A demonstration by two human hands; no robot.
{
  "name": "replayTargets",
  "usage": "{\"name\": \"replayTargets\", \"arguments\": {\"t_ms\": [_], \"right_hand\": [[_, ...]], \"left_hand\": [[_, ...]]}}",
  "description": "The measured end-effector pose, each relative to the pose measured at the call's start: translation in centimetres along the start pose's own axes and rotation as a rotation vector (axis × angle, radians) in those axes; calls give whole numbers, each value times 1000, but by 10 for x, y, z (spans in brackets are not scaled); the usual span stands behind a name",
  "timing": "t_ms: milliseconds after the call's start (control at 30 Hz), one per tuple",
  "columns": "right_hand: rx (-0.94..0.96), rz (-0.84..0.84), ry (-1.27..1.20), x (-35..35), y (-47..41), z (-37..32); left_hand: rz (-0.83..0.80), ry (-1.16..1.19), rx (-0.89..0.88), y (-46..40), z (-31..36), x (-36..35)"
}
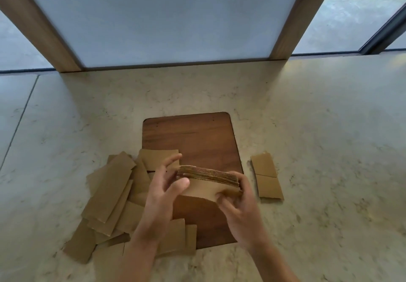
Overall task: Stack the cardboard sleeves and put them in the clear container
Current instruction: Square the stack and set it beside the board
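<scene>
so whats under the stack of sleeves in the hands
Under the held stack lies the brown wooden board on the marble counter. The left hand and right hand cover the part directly below.

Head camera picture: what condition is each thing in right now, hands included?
Stack of sleeves: flattened, gathered, held above the wooden board.
Left hand: fingers spread, loosely touching the stack's left end.
Right hand: grips the stack's right end.
Loose sleeves: flat, scattered and overlapping on the counter, left of the board.
Two sleeves: flat, end to end, right of the board.
Wooden board: lying flat, partly covered.
Clear container: not in view.
</scene>
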State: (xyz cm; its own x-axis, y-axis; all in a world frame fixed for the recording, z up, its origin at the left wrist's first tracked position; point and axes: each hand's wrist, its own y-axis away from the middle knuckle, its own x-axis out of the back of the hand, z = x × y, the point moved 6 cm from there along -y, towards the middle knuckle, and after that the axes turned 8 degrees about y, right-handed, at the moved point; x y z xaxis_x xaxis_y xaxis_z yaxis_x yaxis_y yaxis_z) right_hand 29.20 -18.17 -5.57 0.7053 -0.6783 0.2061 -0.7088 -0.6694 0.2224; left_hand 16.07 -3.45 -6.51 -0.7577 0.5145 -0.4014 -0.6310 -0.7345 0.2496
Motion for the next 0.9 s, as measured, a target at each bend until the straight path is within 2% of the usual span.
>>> {"name": "replayTargets", "arguments": {"t_ms": [67, 133, 200, 267, 333, 467, 567, 700, 767, 833, 900], "right_hand": [[94, -59, 116, -4, -8, 1], [131, -30, 150, -7, -12, 12], [122, 57, 58, -6, -13, 24], [54, 96, -138, -8, -14, 35], [5, 199, -138, -6, -17, 38], [-30, 526, 147, 9, -20, 37], [-15, 539, 74, 5, -18, 38], [-49, 482, -120, -2, -19, 41], [-23, 514, 19, 2, -22, 40], [21, 563, 174, 1, -22, 37], [24, 614, 176, -4, -22, 35]], "left_hand": [[106, 16, -70, -3, -11, -10], [300, -34, -117, -3, -29, -23], [479, -88, -141, -1, -43, -33], [586, -159, -193, -1, -52, -35], [586, -220, -234, -3, -58, -37], [475, -326, -300, -5, -55, -40], [457, -315, -280, -8, -55, -36], [283, -238, -272, -5, -54, -40], [238, -360, -293, -5, -51, -38], [292, -478, -315, -6, -50, -33], [392, -394, -295, -6, -54, -33]]}}
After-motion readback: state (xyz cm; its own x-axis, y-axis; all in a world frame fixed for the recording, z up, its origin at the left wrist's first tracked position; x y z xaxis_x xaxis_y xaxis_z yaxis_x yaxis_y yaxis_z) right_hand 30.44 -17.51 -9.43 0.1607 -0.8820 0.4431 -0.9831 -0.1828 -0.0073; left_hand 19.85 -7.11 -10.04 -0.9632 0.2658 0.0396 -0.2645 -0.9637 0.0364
